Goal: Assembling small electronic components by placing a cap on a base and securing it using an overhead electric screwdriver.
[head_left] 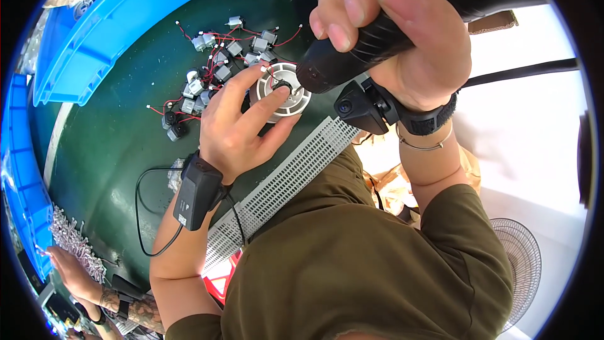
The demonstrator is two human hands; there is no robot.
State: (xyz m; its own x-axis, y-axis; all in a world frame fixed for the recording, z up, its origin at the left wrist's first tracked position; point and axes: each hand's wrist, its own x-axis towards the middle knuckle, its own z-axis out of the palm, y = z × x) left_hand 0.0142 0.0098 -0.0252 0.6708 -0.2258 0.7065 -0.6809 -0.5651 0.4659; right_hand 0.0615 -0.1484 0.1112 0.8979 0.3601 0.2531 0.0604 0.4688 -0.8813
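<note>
My left hand (236, 129) steadies a round white plastic housing (304, 102) with a ring-shaped rim. Its fingers press on the dark part at the centre, where a small motor with thin wires seems to sit. In my right hand (418, 34) is a black power screwdriver (343, 60), its fingers wrapped round the ribbed grip. The tool's nose hangs over the right side of the housing; whether its tip touches is hard to see. Just beyond my left hand lies a loose pile of small silver motors (223, 73) with red and black wires.
Blue plastic bins (126, 22) line the far and left edges of the green table (94, 157). A white perforated strip (283, 182) runs along the near edge. At lower left, another person's hand (74, 274) is beside a heap of small wired parts (78, 245). A fan (517, 264) stands at right.
</note>
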